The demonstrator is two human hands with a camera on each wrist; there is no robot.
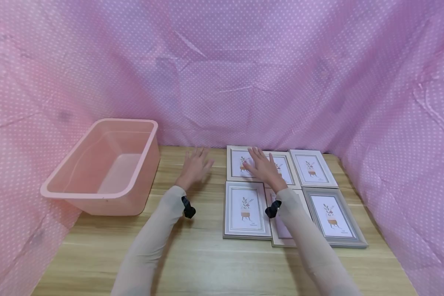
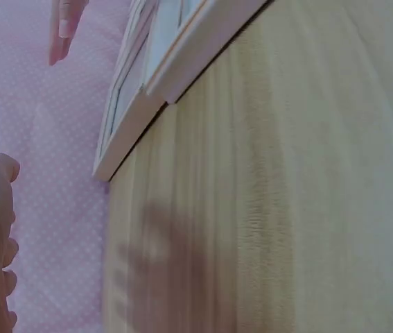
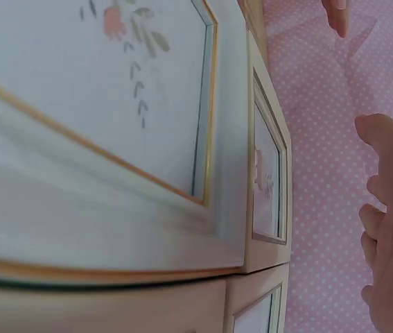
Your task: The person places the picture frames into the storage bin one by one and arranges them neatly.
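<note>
Picture frames, six, face up in two rows

Location: wood-grained tabletop, toward 4 o'clock from the middle of the head view; three frames per row, closely set.

Progress, as judged: laying-out looks largely done, with all six down. Squaring looks unfinished: the cream lower-middle frame juts toward 6 o'clock. No frame shows inside the tub, toward 9 o'clock. Whether work is starting or ending cannot be told.

Grip: left hand, fingers apart and extended, over bare wood between tub and frames; right hand, likewise apart, above the 12 o'clock row. Neither holds anything.

Materials: rectangular stepped mouldings in cream, white and, at 4 o'clock, grey; wood or plastic, cannot tell. Most show a potted-plant print; the lower-middle picture is largely hidden by the right sleeve. Tub pink, apparently plastic, smooth, rounded corners, broad rolled rim. Backdrop at 12 o'clock: creased pink cloth, white polka dots.
</note>
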